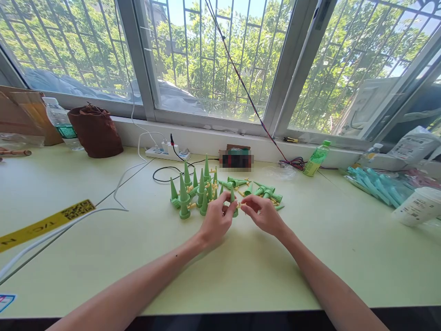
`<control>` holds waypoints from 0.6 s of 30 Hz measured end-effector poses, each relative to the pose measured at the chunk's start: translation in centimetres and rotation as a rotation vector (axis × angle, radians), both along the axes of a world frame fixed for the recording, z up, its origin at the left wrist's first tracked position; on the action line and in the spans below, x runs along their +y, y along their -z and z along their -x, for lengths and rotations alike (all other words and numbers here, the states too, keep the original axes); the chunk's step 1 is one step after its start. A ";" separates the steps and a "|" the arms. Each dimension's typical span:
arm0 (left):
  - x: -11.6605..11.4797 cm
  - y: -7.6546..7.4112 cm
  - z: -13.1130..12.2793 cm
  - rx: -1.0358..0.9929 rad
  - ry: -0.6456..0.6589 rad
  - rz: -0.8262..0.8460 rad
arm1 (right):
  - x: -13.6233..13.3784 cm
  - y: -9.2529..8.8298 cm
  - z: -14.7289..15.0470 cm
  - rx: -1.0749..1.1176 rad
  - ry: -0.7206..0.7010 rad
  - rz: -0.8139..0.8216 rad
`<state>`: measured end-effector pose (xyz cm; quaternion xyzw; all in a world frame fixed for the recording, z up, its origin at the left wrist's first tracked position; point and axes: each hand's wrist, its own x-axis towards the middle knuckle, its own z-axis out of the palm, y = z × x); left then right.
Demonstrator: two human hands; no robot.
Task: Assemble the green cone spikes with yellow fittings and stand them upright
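My left hand (217, 217) is closed round a green plastic spike (233, 202) held upright just off the pale green table (103, 248). My right hand (263, 214) pinches a small yellow piece (240, 205) right beside that spike. Behind my left hand, several green spikes (193, 191) stand upright in a cluster. More green spikes (257, 187) lie flat in a loose heap behind my right hand.
A power strip (167, 151) with white and black cables lies near the window sill. A brown pouch (95, 131) and water bottle (62, 122) sit at the back left, a green drink bottle (317, 158), teal packets (374, 186) and a white cup (418, 207) at right. A yellow label (44, 223) lies left.
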<state>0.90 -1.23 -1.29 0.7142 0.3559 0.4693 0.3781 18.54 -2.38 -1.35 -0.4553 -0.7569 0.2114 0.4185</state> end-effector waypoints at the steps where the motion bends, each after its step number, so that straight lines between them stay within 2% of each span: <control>1: 0.0 0.0 0.0 0.001 -0.005 -0.004 | 0.0 0.0 0.0 0.006 -0.008 0.003; 7: -0.1 0.1 0.0 0.017 0.008 -0.011 | 0.3 0.4 -0.1 0.006 -0.045 0.030; 12: -0.1 0.1 0.0 0.032 0.024 -0.016 | 0.4 0.6 -0.2 -0.033 -0.008 0.025; 18: 0.0 0.1 0.0 0.045 -0.015 -0.024 | 0.1 0.3 0.1 0.007 -0.028 0.021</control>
